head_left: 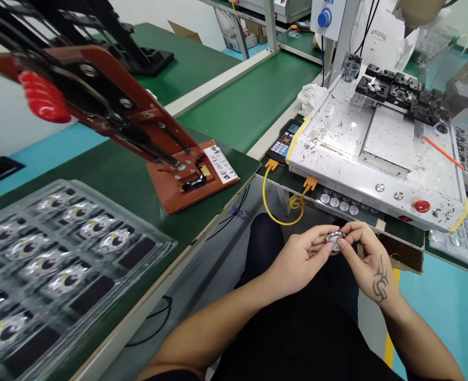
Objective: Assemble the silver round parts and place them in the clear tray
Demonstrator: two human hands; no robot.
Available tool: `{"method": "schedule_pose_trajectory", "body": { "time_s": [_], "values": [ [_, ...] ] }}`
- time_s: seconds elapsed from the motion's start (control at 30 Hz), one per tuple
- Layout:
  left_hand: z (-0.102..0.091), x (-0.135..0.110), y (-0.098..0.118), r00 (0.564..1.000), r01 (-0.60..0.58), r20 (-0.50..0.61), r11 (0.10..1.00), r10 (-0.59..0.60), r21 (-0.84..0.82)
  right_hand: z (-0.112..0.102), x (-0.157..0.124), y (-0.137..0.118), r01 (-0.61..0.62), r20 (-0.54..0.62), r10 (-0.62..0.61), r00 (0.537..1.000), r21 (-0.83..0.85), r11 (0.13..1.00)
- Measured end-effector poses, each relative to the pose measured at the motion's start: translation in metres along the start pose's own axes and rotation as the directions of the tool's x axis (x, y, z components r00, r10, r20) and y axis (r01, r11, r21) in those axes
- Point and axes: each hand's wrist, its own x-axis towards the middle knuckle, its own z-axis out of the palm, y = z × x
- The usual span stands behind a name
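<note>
Both my hands meet over my lap and pinch one small round silver part (335, 241). My left hand (299, 260) grips it from the left with thumb and fingers closed. My right hand (370, 258), with a tattoo on its back, holds its right side between the fingertips. The part hangs just below the front edge of a white machine bed (376, 153). A clear tray (59, 259) with several similar round parts in pockets lies on the green table at my left.
A red-brown lever press (138, 127) with a red handle (45, 98) stands on the green table. The white machine carries black fixtures (400, 92), a red button (422, 206) and an orange pencil (442, 151). A yellow cable (281, 209) and a handheld controller (283, 143) hang near it.
</note>
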Motion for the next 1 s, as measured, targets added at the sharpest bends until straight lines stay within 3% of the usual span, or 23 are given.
{"method": "schedule_pose_trajectory", "body": {
  "time_s": [0.2,0.33,0.5,0.57,0.63,0.7,0.8,1.0],
  "values": [
    [0.001,0.000,-0.005,0.998,-0.041,-0.038,0.995,0.044,0.087,0.000,0.003,0.003,0.106,-0.042,-0.112,0.993,-0.113,0.988],
    [-0.002,0.000,-0.006,0.996,-0.076,-0.030,0.986,0.081,0.150,-0.003,0.006,0.011,0.080,-0.051,-0.087,0.995,-0.123,0.989],
    [-0.017,0.003,0.005,0.992,-0.099,0.112,0.929,0.062,0.356,-0.004,0.011,0.021,0.225,0.142,-0.205,0.968,-0.138,0.965],
    [-0.021,0.005,0.012,0.992,-0.092,0.116,0.917,0.051,0.387,-0.003,0.014,0.019,0.288,0.155,-0.267,0.951,-0.136,0.948],
    [-0.022,0.007,0.016,0.997,-0.077,0.040,0.948,0.068,0.310,0.000,0.016,0.015,0.244,0.084,-0.237,0.968,-0.081,0.966],
    [-0.021,0.008,0.017,0.994,-0.067,-0.076,0.979,0.083,0.191,0.006,0.018,0.010,0.109,0.016,-0.110,0.994,0.065,0.992],
    [-0.017,0.006,0.014,0.984,-0.055,-0.163,0.994,0.070,0.092,0.018,0.020,0.005,-0.073,0.016,0.072,0.997,0.303,0.950],
    [-0.019,-0.003,0.022,0.982,-0.044,-0.170,0.970,0.086,0.239,0.027,0.021,-0.004,-0.109,0.081,0.086,0.993,0.350,0.930]
  ]
}}
